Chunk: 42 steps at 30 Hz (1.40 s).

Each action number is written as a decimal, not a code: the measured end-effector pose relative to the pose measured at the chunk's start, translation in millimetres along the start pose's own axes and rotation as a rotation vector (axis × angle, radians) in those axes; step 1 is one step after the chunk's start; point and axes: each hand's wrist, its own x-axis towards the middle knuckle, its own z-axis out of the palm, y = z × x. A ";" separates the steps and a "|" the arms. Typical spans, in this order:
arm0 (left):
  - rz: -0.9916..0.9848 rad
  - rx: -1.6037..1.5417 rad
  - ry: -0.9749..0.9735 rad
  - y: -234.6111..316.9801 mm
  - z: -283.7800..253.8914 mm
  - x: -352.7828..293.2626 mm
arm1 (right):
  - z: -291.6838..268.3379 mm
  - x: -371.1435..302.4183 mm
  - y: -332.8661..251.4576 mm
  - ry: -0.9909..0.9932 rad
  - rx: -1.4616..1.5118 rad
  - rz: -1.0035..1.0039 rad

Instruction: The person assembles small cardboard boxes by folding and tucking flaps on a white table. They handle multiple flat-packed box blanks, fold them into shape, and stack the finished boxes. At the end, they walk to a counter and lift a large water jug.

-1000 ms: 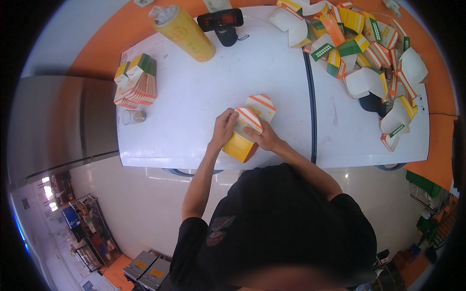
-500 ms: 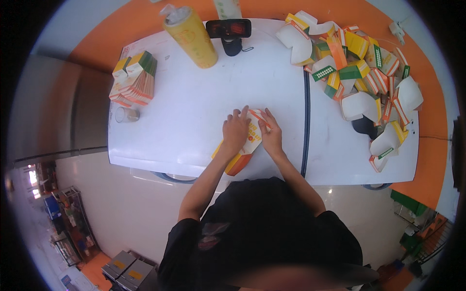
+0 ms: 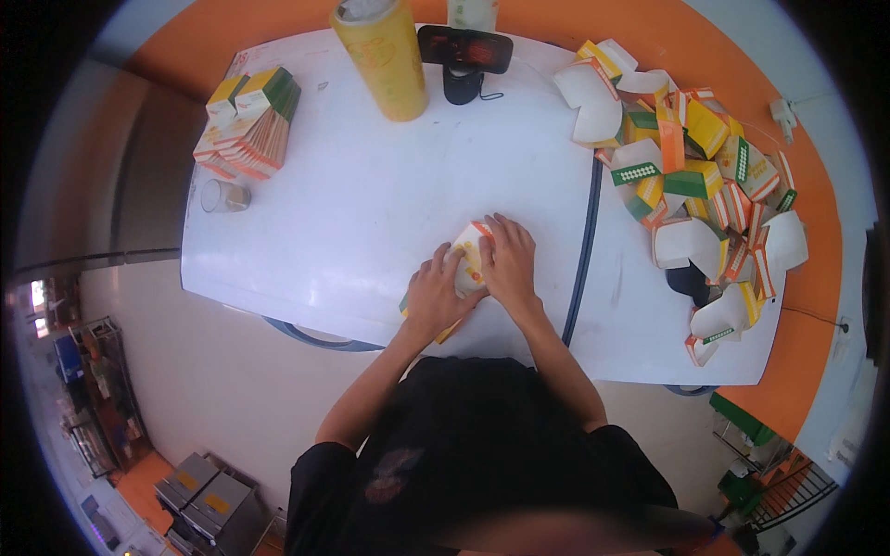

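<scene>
A paper food box (image 3: 472,252) in white, yellow and orange lies on the table just in front of me, partly hidden by my hands. My left hand (image 3: 436,295) grips its left and near side, fingers curved over the panel. Along the right side, my right hand (image 3: 508,264) is closed on the box, its fingers reaching the far orange-edged corner. Both thumbs come close together near the middle. A green and yellow part of the box shows beside my left wrist.
At the far left of the white table (image 3: 324,213) sits a stack of flat cartons (image 3: 248,130), with a small glass (image 3: 225,195) beside it. A tall yellow container (image 3: 385,65) and a phone on a stand (image 3: 465,49) are at the back. Folded boxes (image 3: 691,181) pile up right of the dark seam (image 3: 582,250).
My hands have shifted their hold: the left slid nearer me along the box, the right now lies over its right side. The view has tilted slightly.
</scene>
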 end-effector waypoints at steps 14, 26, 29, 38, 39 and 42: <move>-0.076 0.066 -0.037 -5.0 9.9 12.6 | 50.6 34.1 19.5 -0.133 -0.288 0.043; 0.033 0.093 0.013 -2.8 1.8 8.3 | 53.9 54.4 20.6 -0.068 -0.263 0.054; 0.002 0.092 -0.039 3.2 -16.1 -8.7 | 53.5 53.0 19.3 -0.065 -0.249 0.061; -0.125 0.175 -0.096 -3.6 -4.8 -37.5 | 57.5 50.4 21.8 0.016 -0.274 0.033; -0.122 0.180 -0.095 -4.8 -2.0 -38.7 | 59.0 49.3 23.7 0.006 -0.260 0.045; -0.135 0.199 -0.107 -5.1 0.1 -40.1 | 62.8 48.3 29.2 0.027 -0.211 0.035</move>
